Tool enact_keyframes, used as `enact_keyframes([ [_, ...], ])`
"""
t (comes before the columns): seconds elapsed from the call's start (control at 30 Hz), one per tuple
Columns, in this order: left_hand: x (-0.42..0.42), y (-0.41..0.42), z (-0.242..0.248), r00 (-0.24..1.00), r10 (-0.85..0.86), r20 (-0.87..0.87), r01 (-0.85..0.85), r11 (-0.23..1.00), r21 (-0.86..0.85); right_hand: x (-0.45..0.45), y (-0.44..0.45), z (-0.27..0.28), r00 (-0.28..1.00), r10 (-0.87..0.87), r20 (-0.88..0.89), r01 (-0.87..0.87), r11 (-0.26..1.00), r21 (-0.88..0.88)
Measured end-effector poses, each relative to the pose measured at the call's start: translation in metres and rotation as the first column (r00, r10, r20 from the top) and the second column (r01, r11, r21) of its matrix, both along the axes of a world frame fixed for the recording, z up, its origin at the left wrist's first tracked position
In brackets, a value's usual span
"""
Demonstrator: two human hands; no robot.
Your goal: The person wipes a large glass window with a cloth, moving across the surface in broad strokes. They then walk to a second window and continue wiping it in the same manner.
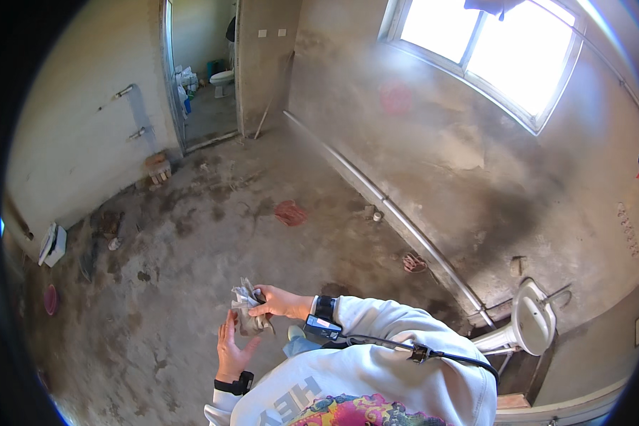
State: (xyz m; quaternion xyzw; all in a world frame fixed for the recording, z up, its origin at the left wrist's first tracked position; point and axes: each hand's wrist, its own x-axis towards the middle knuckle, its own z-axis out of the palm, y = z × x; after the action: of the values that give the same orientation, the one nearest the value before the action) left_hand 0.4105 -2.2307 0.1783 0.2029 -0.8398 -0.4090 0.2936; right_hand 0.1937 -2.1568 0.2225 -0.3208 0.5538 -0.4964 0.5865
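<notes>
My right hand is closed around a crumpled grey-white bundle, which could be cloth or thin plastic. Its loose edges stick out above and below my fingers. My left hand is just left of and below the bundle, fingers spread, palm towards it. The fingertips come close to the bundle, and whether they touch it is unclear. Each wrist wears a black strap, and a small blue device with a cable sits by the right one. Below my hands, part of a light blue shoe or cloth shows beside my sweatshirt.
A stained concrete floor spreads ahead, with a red mesh bag on it. Along the right wall runs a white pipe, near a pedestal washbasin. Bricks lie by the left wall, before a doorway showing a toilet.
</notes>
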Motion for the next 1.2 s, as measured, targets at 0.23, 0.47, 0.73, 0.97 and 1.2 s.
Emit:
enact_keyframes([
  [0.23, -0.045, -0.102, -0.061, 0.829, 0.250, 0.500, -0.174, 0.965, -0.194, -0.155, -0.076, 0.023, 0.999, -0.035, -0.031, 0.033, 0.998, -0.061],
  [0.47, 0.007, -0.119, -0.167, 0.535, -0.082, 0.841, -0.167, 0.965, 0.200, -0.226, -0.098, 0.022, 0.988, -0.150, 0.031, 0.151, 0.988, -0.039],
  [0.73, -0.121, -0.194, -0.189, 0.507, -0.188, 0.841, -0.114, 0.953, 0.282, -0.284, -0.148, 0.001, 0.986, -0.165, 0.019, 0.165, 0.986, -0.007],
  [0.97, -0.163, -0.328, -0.222, 0.545, -0.234, 0.805, -0.067, 0.945, 0.319, -0.311, -0.288, -0.016, 0.970, -0.241, -0.016, 0.241, 0.966, 0.088],
  [1.2, -0.091, -0.441, -0.256, 0.517, -0.183, 0.836, -0.170, 0.935, 0.310, -0.301, -0.421, -0.032, 0.971, -0.237, -0.024, 0.238, 0.968, 0.079],
])
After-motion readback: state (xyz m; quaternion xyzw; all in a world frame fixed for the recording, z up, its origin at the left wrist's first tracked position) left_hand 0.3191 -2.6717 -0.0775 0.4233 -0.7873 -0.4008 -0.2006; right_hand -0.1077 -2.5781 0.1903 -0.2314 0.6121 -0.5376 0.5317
